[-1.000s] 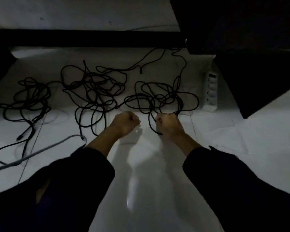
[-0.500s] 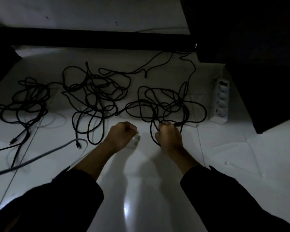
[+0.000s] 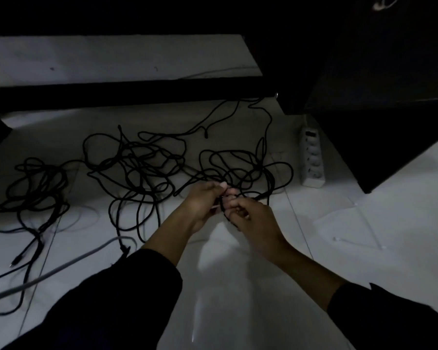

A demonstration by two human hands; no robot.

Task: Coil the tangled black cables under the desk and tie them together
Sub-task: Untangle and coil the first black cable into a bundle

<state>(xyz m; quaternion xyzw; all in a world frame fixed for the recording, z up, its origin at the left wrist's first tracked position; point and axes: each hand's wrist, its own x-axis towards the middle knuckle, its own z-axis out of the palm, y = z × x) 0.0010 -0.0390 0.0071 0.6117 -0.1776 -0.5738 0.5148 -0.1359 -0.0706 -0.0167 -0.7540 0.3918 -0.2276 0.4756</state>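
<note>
Because the right-hand tangle (image 3: 245,170) at frame centre lies nearest me, I hold both hands over its near edge. My right hand (image 3: 253,221) is grasping a black strand in a pinching grip; my left hand (image 3: 202,200), fingers curled, appears to pinch the same strand. Two more tangles (image 3: 134,168) lie left on the floor. No legible writing, even on the power strip (image 3: 312,157).

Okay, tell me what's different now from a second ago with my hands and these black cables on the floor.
The left hand moved right to meet the right hand, and both now pinch the same black cable by the right-hand tangle. Earlier the fists were apart, only the right on cable. The other tangles, grey cable and power strip lie as before.
</note>
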